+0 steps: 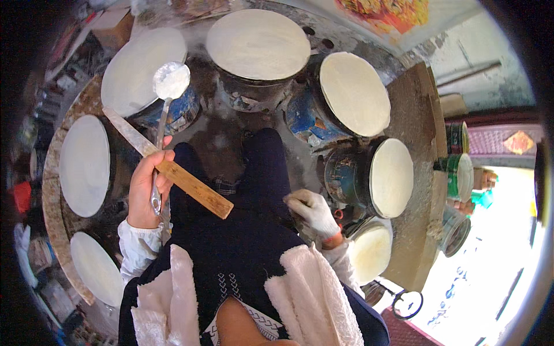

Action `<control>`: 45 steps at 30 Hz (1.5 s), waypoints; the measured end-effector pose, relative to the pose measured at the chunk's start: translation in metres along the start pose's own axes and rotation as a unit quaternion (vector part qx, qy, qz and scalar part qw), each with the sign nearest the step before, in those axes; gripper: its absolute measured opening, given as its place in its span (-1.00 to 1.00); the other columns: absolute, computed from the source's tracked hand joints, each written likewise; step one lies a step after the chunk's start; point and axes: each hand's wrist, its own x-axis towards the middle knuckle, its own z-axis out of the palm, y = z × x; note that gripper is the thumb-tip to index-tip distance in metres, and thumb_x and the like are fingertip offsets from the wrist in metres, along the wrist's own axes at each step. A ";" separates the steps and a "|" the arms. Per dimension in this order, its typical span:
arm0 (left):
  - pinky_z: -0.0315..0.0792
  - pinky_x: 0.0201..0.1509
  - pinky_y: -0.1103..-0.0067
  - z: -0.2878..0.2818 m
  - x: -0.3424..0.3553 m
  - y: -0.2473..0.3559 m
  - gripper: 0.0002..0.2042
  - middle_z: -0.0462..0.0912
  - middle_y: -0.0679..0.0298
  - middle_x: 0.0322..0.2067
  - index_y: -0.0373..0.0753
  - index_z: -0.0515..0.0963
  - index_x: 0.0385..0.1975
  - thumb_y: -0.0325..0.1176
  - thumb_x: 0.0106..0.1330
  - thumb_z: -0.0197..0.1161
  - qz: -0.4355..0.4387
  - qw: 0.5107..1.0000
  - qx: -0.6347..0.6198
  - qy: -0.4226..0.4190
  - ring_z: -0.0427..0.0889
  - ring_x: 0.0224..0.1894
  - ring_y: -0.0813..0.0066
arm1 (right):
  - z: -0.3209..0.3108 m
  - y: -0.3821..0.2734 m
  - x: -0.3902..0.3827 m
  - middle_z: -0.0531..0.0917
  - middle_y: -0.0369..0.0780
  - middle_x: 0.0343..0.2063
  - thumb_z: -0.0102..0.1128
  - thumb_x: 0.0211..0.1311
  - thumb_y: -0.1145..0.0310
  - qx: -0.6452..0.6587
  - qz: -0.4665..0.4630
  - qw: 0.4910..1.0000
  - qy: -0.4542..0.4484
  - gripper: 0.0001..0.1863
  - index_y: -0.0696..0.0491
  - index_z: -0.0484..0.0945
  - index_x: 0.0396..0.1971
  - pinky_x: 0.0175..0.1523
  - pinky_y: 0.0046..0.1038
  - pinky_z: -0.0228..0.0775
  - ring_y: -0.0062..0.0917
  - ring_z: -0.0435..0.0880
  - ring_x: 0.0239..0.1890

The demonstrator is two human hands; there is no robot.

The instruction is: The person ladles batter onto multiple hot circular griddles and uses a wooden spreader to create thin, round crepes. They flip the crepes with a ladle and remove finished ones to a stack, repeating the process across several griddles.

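Note:
My bare left hand (151, 184) is closed around two things at once. One is a metal ladle (163, 124), its bowl up and filled with white batter (172, 81). Crossing it at a slant is a long flat wooden spatula (195, 187), its pale blade reaching up and to the left. The ladle's bowl is over the near edge of the round griddle at the upper left, which bears a white sheet of batter (135, 66). My right hand (311, 210), in a white glove, hangs beside my right leg with fingers curled together; nothing shows in it.
More round griddles with pale sheets stand in a ring around me: far middle (258, 43), right (355, 92), (392, 177) lower right and left (85, 166). Blue drum stoves (311, 118) support some. A brown board (410, 173) runs along the right, with cans (460, 173) beyond it.

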 end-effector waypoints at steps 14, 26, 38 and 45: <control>0.28 -0.62 0.75 0.038 0.002 -0.018 -0.63 0.57 0.25 -0.22 -0.41 0.35 0.22 -0.40 0.48 0.03 -0.020 0.995 -0.023 -0.091 0.33 -0.67 0.75 | 0.160 -0.065 0.129 0.69 -0.08 -0.10 0.29 0.25 -0.01 -0.144 -0.309 0.877 -0.339 -0.53 0.07 0.63 -0.04 0.05 -0.28 0.49 -0.24 0.67 -0.04; 0.27 -0.70 0.77 0.037 -0.046 0.003 -0.56 0.57 0.30 -0.28 -0.42 0.24 0.30 -0.43 0.47 0.03 0.018 1.000 -0.018 0.018 0.31 -0.67 0.77 | 0.259 -0.053 0.174 0.69 -0.08 -0.08 0.28 0.25 0.01 -0.261 -0.267 0.833 -0.409 -0.54 0.06 0.64 -0.04 0.06 -0.27 0.48 -0.25 0.66 -0.01; 0.26 -0.67 0.75 0.048 -0.041 0.008 -0.59 0.55 0.28 -0.26 -0.47 0.25 0.27 -0.45 0.49 0.02 0.019 0.999 -0.031 -0.027 0.29 -0.66 0.75 | 0.260 -0.042 0.164 0.70 -0.07 -0.05 0.27 0.26 0.02 -0.317 -0.249 0.812 -0.422 -0.55 0.05 0.65 -0.03 0.07 -0.27 0.47 -0.26 0.65 0.02; 0.28 -0.60 0.77 0.038 -0.032 -0.023 -0.60 0.59 0.23 -0.23 -0.45 0.32 0.25 -0.44 0.47 0.01 -0.003 0.996 -0.056 -0.072 0.32 -0.64 0.77 | 0.081 -0.048 0.112 0.69 -0.11 0.01 0.33 0.21 0.12 -0.065 -0.358 0.892 -0.269 -0.58 -0.01 0.66 0.02 0.15 -0.27 0.48 -0.29 0.66 0.04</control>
